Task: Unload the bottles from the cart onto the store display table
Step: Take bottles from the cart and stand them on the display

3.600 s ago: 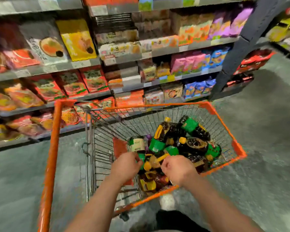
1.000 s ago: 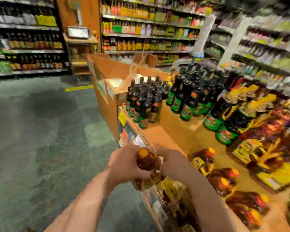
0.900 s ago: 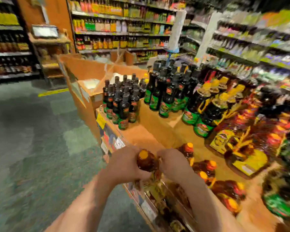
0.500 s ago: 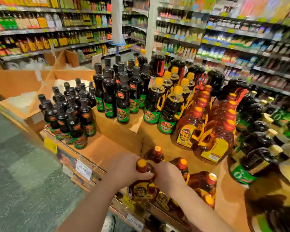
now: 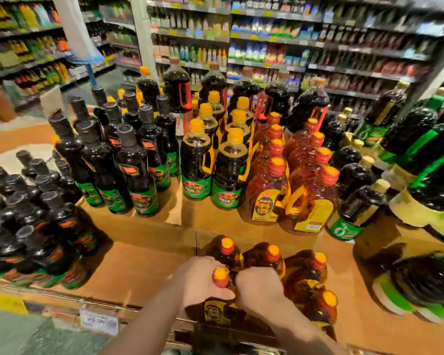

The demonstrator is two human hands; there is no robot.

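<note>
1. Both hands are on one bottle: the left hand (image 5: 201, 283) curls round the shoulder of an amber plastic bottle with an orange cap (image 5: 219, 298), and the right hand (image 5: 260, 290) closes on its other side, fingers wrapped.
2. That bottle sits at the near edge of the brown cardboard-topped display table (image 5: 139, 267), upright, label facing us; whether its base is fully down, I cannot tell.
3. Just beyond the hands, three more orange-capped amber bottles (image 5: 269, 260) stand touching it, so it joins a tight cluster.
4. Handling call: full of liquid, it looks heavy for its size, and smooth plastic will be slippery. The two-sided hold at the shoulder looks right; the cap alone would be a poor hold.
5. Left of the hands stand small black-capped dark bottles (image 5: 36, 226); further out, tall dark bottles with green labels (image 5: 141, 180).
6. No cart in view.
</note>
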